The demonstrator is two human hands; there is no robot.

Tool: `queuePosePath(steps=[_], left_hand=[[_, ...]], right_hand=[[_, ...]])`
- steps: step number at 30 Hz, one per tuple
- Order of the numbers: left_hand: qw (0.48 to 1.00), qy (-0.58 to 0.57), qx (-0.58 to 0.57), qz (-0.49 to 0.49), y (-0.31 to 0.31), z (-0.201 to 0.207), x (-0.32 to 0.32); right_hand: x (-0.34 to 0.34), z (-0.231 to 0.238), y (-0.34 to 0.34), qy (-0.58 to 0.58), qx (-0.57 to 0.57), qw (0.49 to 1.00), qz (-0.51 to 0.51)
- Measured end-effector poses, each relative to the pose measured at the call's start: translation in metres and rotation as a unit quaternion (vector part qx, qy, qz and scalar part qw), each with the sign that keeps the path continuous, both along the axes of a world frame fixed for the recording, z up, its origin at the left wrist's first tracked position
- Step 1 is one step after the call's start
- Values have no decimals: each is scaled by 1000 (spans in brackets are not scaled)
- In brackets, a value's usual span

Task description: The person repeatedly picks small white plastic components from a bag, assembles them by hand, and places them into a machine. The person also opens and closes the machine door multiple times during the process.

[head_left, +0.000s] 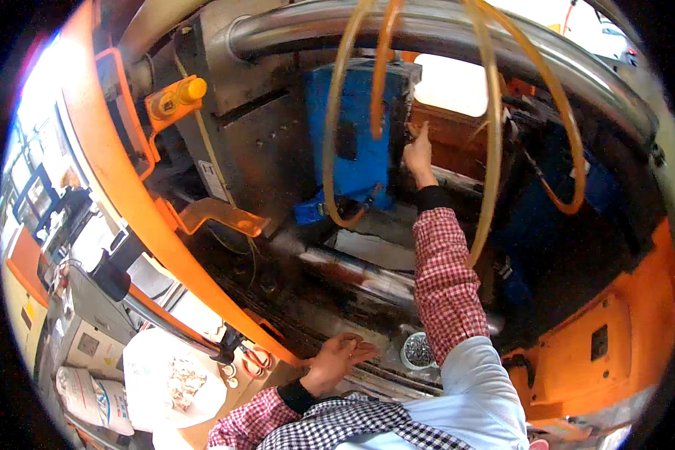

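Observation:
My right hand (419, 155) reaches deep into the machine, up at the inner face of a blue mold block (360, 161). Its thumb points up and its fingers curl towards that face; whatever they pinch is too small or hidden to make out. Low in the view, my left hand (341, 363) is held palm up in front of my body, its fingers stretched out. Whether small pieces lie in that palm I cannot tell. A small pale bowl (406, 359) filled with little shiny metal pieces stands right of my left hand, beside my right sleeve.
Yellowish hoses (493, 150) hang in loops around my right arm. Thick steel bars (300, 34) cross above and below the mold. An orange door frame (139, 199) rises on the left; orange-handled scissors (256, 360) and a white bag (169, 375) with small parts lie beyond it.

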State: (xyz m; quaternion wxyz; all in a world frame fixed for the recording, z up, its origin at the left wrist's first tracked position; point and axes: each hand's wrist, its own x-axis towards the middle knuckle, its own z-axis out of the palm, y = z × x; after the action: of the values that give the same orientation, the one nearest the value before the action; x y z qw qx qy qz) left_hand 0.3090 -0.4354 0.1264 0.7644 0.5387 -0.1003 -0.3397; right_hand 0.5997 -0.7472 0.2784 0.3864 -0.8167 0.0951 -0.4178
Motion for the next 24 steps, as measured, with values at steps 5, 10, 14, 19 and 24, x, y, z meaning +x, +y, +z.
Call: queuePosePath(steps=[5, 10, 14, 19, 24], left_hand=[[995, -4, 76, 56, -6, 13, 8], [987, 69, 63, 134, -9, 29, 12], [993, 31, 48, 102, -16, 25, 11], [996, 22, 62, 54, -14, 25, 14], [997, 4, 25, 72, -13, 35, 17]], right_hand=[[-110, -21, 65, -174, -140, 974, -45], [-277, -75, 135, 95, -102, 920, 367], [-303, -98, 141, 163, -57, 919, 356], [-309, -94, 141, 113, -193, 921, 319], [-281, -93, 137, 51, -198, 915, 348]])
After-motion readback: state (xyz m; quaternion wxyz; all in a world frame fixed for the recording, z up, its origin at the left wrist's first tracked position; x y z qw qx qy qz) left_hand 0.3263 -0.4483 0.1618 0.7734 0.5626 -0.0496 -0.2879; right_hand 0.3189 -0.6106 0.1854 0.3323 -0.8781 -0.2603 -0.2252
